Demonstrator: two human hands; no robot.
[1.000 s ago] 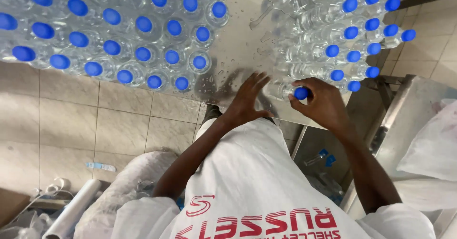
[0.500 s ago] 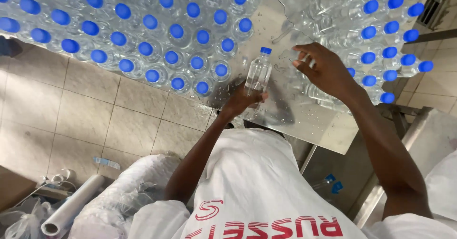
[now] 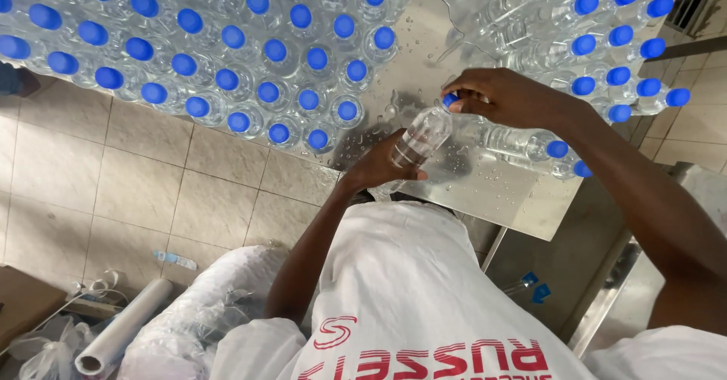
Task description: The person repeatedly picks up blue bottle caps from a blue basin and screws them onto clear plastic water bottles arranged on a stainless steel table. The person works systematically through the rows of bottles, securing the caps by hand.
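The right hand (image 3: 503, 98) pinches its fingers (image 3: 462, 101) on the blue cap of a clear bottle (image 3: 422, 135) — tilted, its base gripped by the left hand (image 3: 379, 169) above the wet steel table (image 3: 500, 191). Blue-capped bottles (image 3: 250, 62) crowd far left; more lie right (image 3: 591, 47). The table's near edge is bare.

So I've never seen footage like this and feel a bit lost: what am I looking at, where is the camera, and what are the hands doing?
The camera sits on a person's head and looks down, so you see their white shirt and both arms. In front is a wet metal table crowded with clear plastic bottles with blue caps; more lie on their sides at the right. The left hand grips the lower body of one tilted bottle, while the right hand has its fingers on that bottle's cap. Below, on the tiled floor, lies a roll of plastic film.
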